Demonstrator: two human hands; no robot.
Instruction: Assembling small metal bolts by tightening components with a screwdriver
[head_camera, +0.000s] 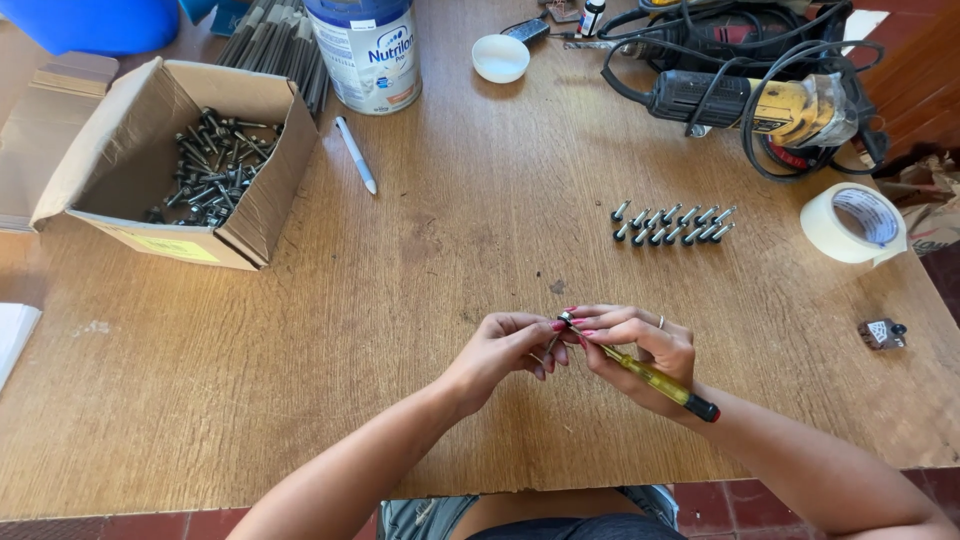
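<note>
Both forearms reaching in from below, converging above mid-table. Left hand (503, 350) and right hand (635, 350) meeting fingertip to fingertip, fingers curled in pinch grips, wrists slightly raised.

Everything is placed relative to the row of screws (668, 224) laid on the table (400, 300). Far to its left an open cardboard box (180, 160) is set, with loose screws (210, 165) held in it. Between box and row a pen (356, 154) is laid. Behind the row power tools (745, 75) are piled; to its right a tape roll (853, 222) is placed. In front of it, both hands (580, 350) are met above the table.
</note>
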